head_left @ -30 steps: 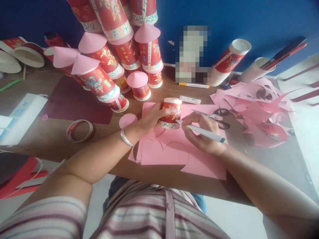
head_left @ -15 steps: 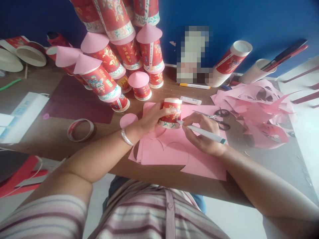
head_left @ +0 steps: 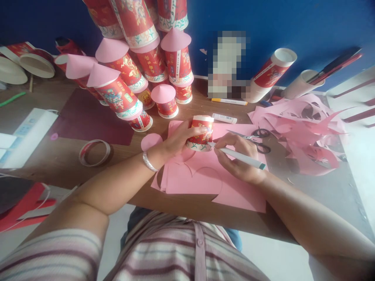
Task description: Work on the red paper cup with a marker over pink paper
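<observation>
My left hand [head_left: 181, 137] is wrapped round a red paper cup [head_left: 202, 134] with gold print and a white band carrying green drawn curls. Between the fingers of my right hand [head_left: 238, 154] is a white marker pen [head_left: 241, 156] with a green end. Its tip meets the cup's lower white band, or comes very close to it. Under both hands lie sheets of pink paper [head_left: 205, 181] with curved lines and cut edges. Black-handled scissors [head_left: 259, 140] rest on the paper beside my right hand. A pink paper disc [head_left: 151, 142] is near my left wrist.
Several red cups with pink cone tops, such as this small one [head_left: 164, 102], are stacked at the back left. Tape [head_left: 94, 153] lies left. Pink scraps [head_left: 310, 132] are piled right, by a pen cup [head_left: 304, 86]. A yellow-and-white marker [head_left: 229, 102] lies behind.
</observation>
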`<state>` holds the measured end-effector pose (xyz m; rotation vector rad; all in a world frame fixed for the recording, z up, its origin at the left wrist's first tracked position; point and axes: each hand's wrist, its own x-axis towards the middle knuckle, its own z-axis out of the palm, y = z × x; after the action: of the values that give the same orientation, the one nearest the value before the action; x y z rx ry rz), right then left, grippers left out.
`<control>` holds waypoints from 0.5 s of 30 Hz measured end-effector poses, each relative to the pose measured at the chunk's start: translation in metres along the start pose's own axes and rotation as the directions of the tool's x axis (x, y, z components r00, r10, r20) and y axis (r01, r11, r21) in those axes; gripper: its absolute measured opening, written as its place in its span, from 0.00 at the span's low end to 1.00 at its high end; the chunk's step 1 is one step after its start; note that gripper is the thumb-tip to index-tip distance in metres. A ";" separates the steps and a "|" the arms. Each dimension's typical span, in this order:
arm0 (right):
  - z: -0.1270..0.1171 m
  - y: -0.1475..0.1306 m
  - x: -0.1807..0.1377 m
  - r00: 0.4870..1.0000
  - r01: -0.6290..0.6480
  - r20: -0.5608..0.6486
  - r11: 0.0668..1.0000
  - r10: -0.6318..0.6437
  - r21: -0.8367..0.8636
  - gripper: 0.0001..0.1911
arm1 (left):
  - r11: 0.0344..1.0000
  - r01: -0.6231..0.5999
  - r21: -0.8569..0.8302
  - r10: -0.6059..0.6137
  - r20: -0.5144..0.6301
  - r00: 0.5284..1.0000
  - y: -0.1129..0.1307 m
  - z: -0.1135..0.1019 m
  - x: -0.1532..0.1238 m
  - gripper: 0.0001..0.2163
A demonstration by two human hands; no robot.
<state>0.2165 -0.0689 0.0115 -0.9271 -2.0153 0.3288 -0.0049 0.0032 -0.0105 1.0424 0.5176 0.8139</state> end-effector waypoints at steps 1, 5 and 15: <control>0.000 0.000 0.000 1.000 0.000 0.001 1.000 0.000 -0.004 0.06 | 1.000 -0.004 0.008 0.004 0.010 1.000 0.000 0.000 0.000 0.14; 0.000 0.000 0.000 1.000 -0.012 0.007 1.000 0.012 0.001 0.06 | 1.000 -0.004 0.030 0.004 0.019 1.000 0.000 -0.002 0.001 0.15; -0.002 -0.002 0.002 0.998 -0.055 0.008 0.998 0.055 -0.015 0.07 | 1.000 0.011 0.000 -0.011 0.018 1.000 -0.004 -0.005 0.001 0.15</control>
<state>0.2168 -0.0691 0.0146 -0.9933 -2.0054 0.3492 -0.0066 0.0057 -0.0158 1.0446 0.5076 0.7940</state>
